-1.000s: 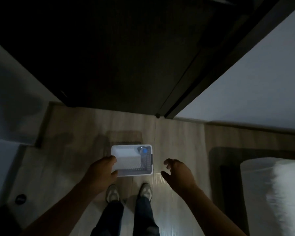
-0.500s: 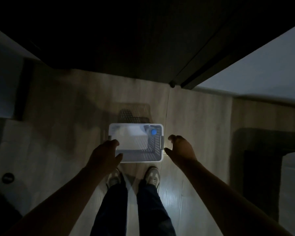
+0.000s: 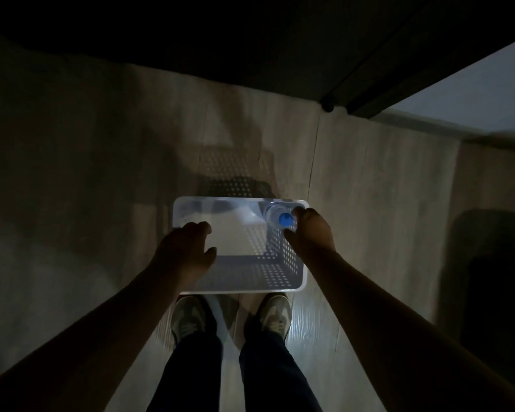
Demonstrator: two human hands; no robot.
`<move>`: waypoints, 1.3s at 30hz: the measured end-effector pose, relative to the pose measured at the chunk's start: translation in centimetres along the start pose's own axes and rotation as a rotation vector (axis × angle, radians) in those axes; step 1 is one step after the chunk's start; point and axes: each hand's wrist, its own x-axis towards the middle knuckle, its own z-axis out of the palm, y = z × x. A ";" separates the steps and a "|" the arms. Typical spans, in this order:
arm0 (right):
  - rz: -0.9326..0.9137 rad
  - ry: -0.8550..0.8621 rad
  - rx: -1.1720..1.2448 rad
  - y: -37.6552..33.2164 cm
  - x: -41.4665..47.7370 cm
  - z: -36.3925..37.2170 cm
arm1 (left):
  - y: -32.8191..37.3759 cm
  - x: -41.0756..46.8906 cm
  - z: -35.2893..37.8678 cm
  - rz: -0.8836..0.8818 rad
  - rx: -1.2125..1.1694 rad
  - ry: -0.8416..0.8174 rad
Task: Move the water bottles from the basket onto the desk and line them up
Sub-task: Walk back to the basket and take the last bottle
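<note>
A white perforated basket (image 3: 292, 281) sits on the floor just in front of my shoes. One clear water bottle (image 3: 272, 214) with a blue cap (image 3: 285, 219) stands in its far right corner. My right hand (image 3: 309, 233) is at that corner, forefinger and thumb curled round the bottle's neck on either side of the cap. Over the basket's left wall is my left hand (image 3: 188, 248), its fingers loosely curled and holding nothing. That hand hides the left rim, and I cannot tell whether it touches it. The rest of the basket's floor is bare.
Pale wood-look floor (image 3: 369, 203) surrounds the basket in dim light. A dark piece of furniture (image 3: 250, 40) fills the far side, with a pale wall (image 3: 473, 93) at the upper right. A dark mat or rug (image 3: 494, 278) lies to the right.
I have leaned closer to the basket. My right hand moved from beside the basket's right wall in over the far right corner onto the bottle. My left hand shifted further over the left wall.
</note>
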 end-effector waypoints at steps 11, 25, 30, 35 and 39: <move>-0.020 0.028 -0.026 0.8 3.8 4.1 | -2.1 3.1 4.6 -0.006 0.020 0.031; -0.098 0.060 -0.070 0.4 -0.8 0.2 | -1.1 -1.3 1.1 0.025 0.047 0.003; -0.078 0.046 -0.062 -1.7 -5.8 -3.6 | 0.2 -5.2 -2.1 0.003 -0.010 -0.033; -0.083 0.099 0.020 -4.6 -12.1 -7.5 | 1.7 -10.0 -6.1 0.024 -0.040 -0.059; -0.120 0.121 0.058 -7.3 -17.3 -11.1 | 2.5 -14.3 -9.3 0.050 -0.056 -0.017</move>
